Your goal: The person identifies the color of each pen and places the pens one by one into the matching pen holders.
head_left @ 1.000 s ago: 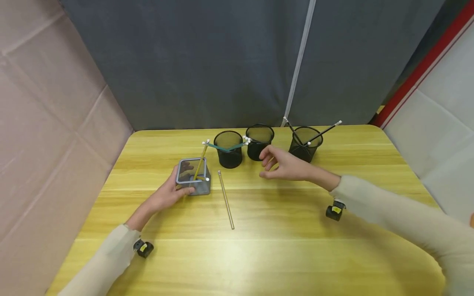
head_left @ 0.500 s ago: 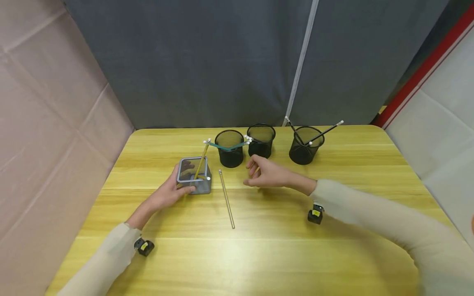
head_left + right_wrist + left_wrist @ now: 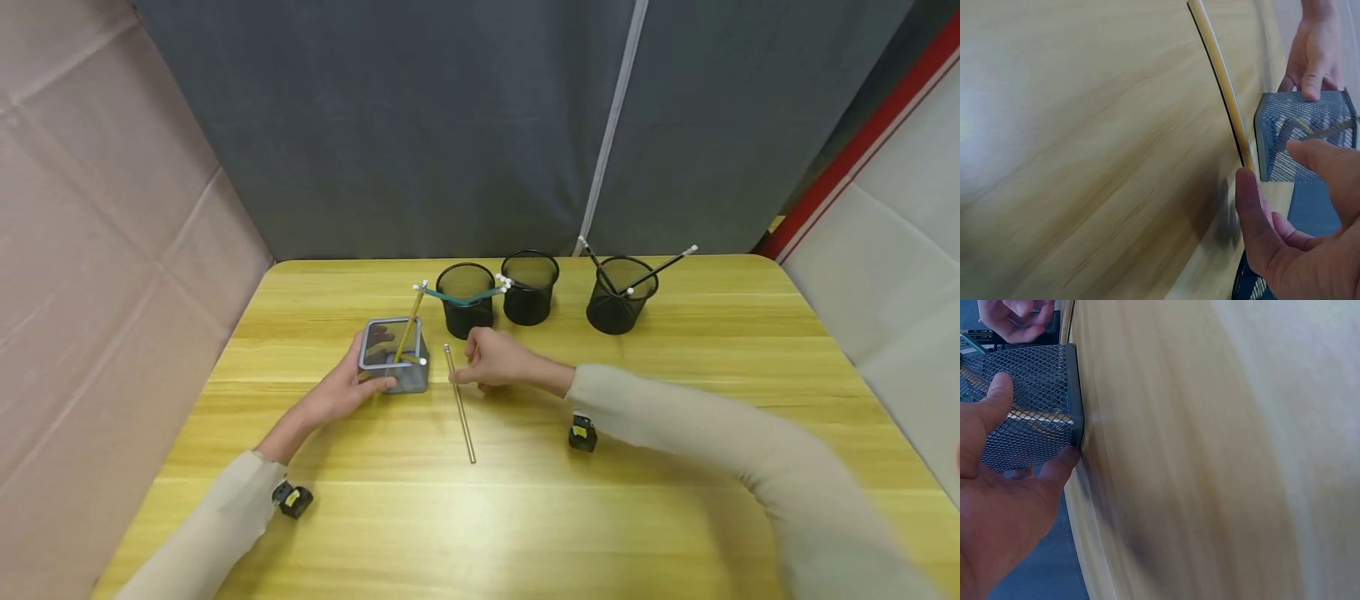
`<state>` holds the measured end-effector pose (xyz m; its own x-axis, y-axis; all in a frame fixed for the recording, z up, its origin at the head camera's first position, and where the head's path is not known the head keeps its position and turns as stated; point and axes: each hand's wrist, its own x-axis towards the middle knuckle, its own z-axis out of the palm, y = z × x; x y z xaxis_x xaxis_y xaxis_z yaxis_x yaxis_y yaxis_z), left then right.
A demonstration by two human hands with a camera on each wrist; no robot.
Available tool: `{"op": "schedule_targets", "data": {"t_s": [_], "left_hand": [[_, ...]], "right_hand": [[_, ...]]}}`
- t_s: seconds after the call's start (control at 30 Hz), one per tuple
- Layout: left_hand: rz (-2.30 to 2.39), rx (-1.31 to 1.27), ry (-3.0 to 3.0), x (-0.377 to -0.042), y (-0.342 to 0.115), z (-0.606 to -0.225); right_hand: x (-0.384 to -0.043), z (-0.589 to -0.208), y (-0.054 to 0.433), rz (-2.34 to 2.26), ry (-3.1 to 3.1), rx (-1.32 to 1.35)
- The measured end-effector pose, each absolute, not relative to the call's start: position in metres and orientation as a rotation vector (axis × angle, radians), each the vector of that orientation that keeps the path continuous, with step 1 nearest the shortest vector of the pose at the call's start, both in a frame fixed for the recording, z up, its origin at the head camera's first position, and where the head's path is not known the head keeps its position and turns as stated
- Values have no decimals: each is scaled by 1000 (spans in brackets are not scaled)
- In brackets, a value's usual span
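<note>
My left hand grips a square grey mesh pen holder at its side, with the thumb along the near wall in the left wrist view. Yellow pencils with white erasers lean inside this holder. A single gold-yellow pencil lies on the table, to the right of the holder. My right hand hovers at that pencil's far part. In the right wrist view, the forefinger reaches the pencil, while the thumb stays apart from it, and part of the pencil is hidden behind the fingers.
Behind stand round black mesh cups: the left cup carries green pencils, the middle cup has dark pencils, and the right cup holds black pencils. A grey curtain hangs past the far edge of the wooden table.
My right hand has moved left and slightly toward me, from in front of the middle cup to the lying pencil. The left hand and the square holder have kept still.
</note>
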<state>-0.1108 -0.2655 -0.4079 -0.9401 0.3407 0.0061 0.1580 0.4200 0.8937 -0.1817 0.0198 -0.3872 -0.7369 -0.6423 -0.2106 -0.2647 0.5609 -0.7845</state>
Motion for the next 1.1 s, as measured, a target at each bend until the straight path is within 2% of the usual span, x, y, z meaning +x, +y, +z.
{"op": "schedule_targets", "data": {"t_s": [0.33,1.1], "left_hand": [[1543,444,2492,-111,-265,-409],[1550,440,2489,-111,-266,-409]], "right_hand": [[-181,-397,-10,-766,2487,-845],[-183,-398,-11,-962,2324,-724]]}}
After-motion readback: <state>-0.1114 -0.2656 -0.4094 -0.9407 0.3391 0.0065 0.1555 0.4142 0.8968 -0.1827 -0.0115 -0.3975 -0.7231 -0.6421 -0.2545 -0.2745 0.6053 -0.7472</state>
